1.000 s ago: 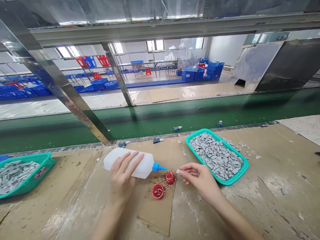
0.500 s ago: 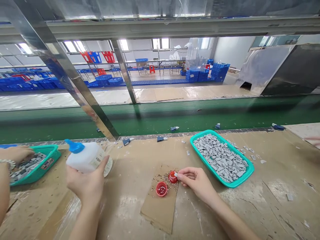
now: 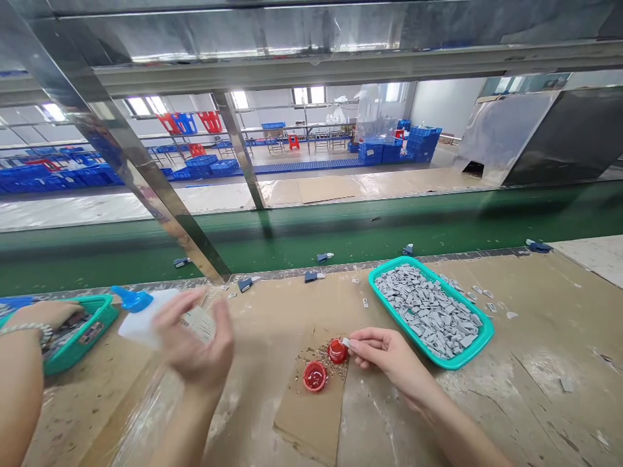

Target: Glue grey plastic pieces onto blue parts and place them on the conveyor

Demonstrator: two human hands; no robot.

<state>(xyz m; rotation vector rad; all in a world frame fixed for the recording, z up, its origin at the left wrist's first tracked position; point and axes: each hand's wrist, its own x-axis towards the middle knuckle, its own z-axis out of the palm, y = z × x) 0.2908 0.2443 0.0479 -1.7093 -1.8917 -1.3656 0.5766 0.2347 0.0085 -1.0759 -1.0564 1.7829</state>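
Note:
My left hand (image 3: 195, 344) is blurred by motion and curls around a white plastic squeeze bottle (image 3: 146, 321) with a blue nozzle and a paper label. My right hand (image 3: 389, 357) pinches a small grey piece (image 3: 345, 342), which touches the rim of a red cap (image 3: 337, 351). Just below it, a second red cap (image 3: 315, 376) lies open side up, holding red liquid. Both caps sit on a cardboard sheet (image 3: 311, 415) dotted with grit. A teal basket (image 3: 431, 314) of grey pieces lies beyond my right hand.
A co-worker's braceleted hand (image 3: 43, 316) rests in another teal basket (image 3: 100, 327) at the left. Loose grey pieces lie on the tan bench (image 3: 549, 311). Small parts lie on the green conveyor belt (image 3: 311, 237) behind it. A steel post (image 3: 195, 250) slants down to the bench edge.
My left hand has carried the bottle leftward from above the cardboard, and it is tilting further. My right hand has brought the grey piece onto the red cap.

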